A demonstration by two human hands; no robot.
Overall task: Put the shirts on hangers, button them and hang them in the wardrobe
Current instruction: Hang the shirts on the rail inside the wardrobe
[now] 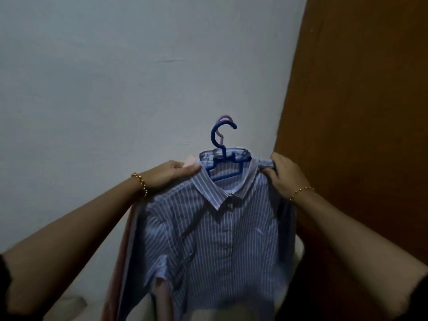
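The left hand [172,171] and right hand [286,176] each grip a shoulder of the striped blue shirt [215,246]. It sits on a blue hanger [224,152], held up before a pale wall [115,77], beside a brown wooden panel [359,100].

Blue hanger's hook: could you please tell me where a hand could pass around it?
Free: bare wall left of and above the blue hook, plus the strip between it and the wooden panel. Crowded: a lilac hook close behind it; below, left hand and right hand grip the striped shirt at its shoulders.
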